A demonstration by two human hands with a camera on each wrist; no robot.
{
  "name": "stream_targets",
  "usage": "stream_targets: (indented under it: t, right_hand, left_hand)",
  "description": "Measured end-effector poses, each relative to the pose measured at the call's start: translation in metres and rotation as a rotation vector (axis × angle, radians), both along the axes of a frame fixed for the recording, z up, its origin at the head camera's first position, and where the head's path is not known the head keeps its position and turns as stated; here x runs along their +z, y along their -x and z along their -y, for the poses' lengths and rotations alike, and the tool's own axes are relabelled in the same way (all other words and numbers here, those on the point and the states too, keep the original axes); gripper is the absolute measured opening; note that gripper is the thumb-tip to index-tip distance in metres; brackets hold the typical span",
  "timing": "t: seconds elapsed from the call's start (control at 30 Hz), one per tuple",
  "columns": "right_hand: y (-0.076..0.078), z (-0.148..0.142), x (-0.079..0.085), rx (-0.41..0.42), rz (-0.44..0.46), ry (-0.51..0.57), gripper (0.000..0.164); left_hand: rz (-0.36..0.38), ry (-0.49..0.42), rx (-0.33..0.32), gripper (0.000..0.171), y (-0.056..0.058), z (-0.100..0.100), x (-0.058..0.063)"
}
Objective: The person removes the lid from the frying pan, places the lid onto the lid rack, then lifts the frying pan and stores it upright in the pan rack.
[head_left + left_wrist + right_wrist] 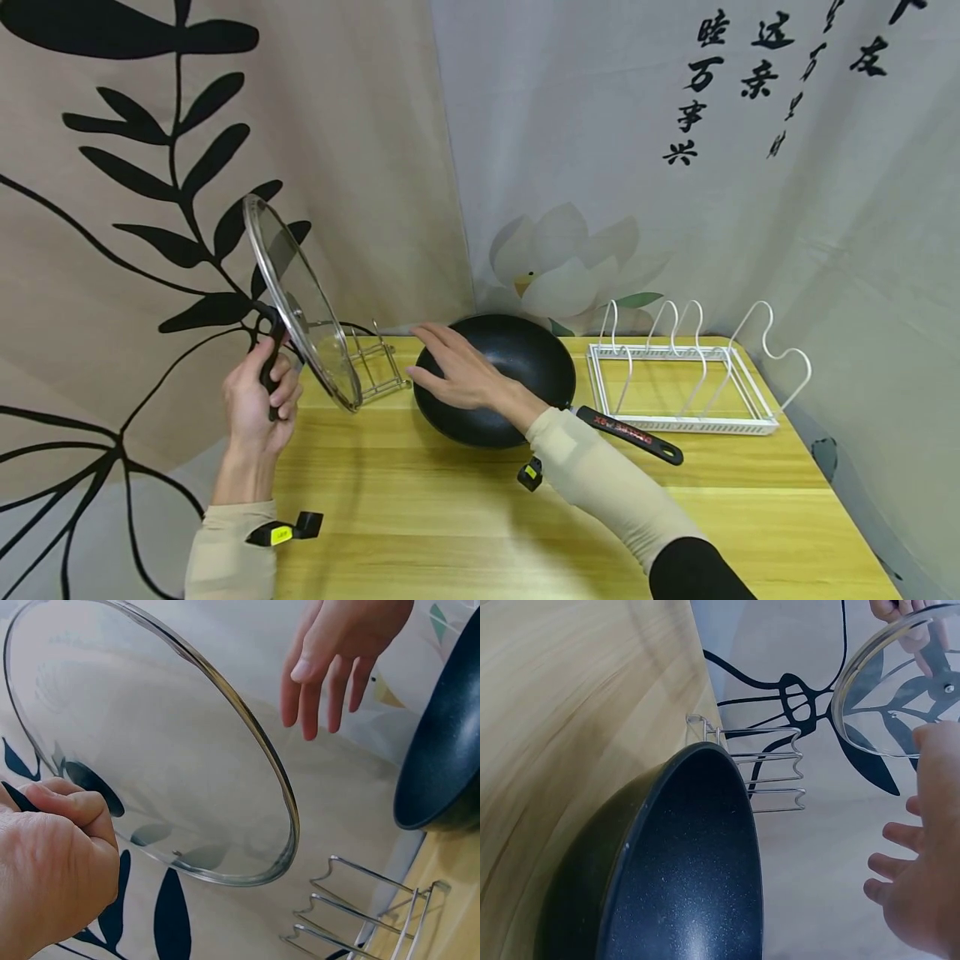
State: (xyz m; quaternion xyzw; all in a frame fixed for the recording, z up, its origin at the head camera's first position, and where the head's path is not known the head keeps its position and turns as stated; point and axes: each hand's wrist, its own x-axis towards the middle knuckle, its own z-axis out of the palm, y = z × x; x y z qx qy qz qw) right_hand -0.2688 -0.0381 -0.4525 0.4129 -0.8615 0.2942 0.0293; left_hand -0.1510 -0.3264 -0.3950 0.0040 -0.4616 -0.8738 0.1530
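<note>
My left hand [258, 396] grips the black handle [273, 367] of a glass pot lid [300, 304] with a metal rim. The lid is held up, tilted nearly on edge, at the left of the table. Over the black wok [525, 354] reaches my right hand [465, 367], fingers extended toward the lid and nothing in them. In the left wrist view that hand [345, 660] hangs apart from the lid's rim. The wok stands on the table, its long handle [630, 435] pointing to the front right.
A small metal wire rack [378, 367] stands behind the lid at the table's back left. To the wok's right is a white wire rack [682, 423] with several upright loops. Printed curtains [375, 167] hang behind the wooden table [420, 517].
</note>
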Motion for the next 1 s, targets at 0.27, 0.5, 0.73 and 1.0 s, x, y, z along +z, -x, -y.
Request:
stream_targets:
  t: [0.27,0.5,0.73,1.0]
  right_hand:
    - [0.001,0.01,-0.003,0.019,0.018,0.0,0.073]
    - [0.002,0.019,-0.004,0.031,0.014,-0.012,0.073]
    - [0.003,0.028,-0.005,0.042,0.047,-0.014,0.072]
    - [0.007,0.035,-0.007,0.032,0.059,-0.007,0.071]
  left_hand:
    - [0.009,0.002,0.006,0.029,0.0,0.0,-0.001]
    - [0.013,0.006,0.005,0.029,0.0,0.0,-0.002]
    - [0.024,0.012,-0.005,0.03,0.0,0.0,-0.003]
    - [0.019,0.003,-0.001,0.031,0.002,-0.001,-0.003]
